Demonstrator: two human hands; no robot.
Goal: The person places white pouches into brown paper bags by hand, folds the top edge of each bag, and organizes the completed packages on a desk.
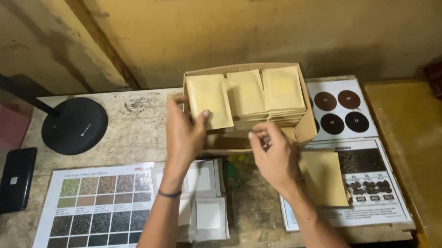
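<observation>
A person stands at a worn table (138, 125) and works with both hands at an open cardboard box (303, 125). The box lies near the far edge of the table, and inside it flat tan paper pouches stand in three stacks side by side.

The left hand (184, 133) is at the left side of the box. Its thumb presses on the front of the leftmost pouch (208, 100), and the other fingers go behind the pouch, so the hand pinches it at its lower left corner. This pouch stands upright and a little higher than the stacks beside it. A thin dark band is around the left wrist.

The right hand (273, 154) is in front of the box, just below the middle stack (246, 96). Its fingers are curled and close together near the front wall of the box. It seems that they pinch something small, but I cannot tell what, because the hand hides it.

Just to the right of this hand one more tan pouch (324, 176) lies flat on a printed sheet with dark circles (341, 110). On the left part of the table there is a colour chart (97, 207), some white pouches (206, 197), a black phone (15, 179) and the round black base of a lamp (74, 125).
</observation>
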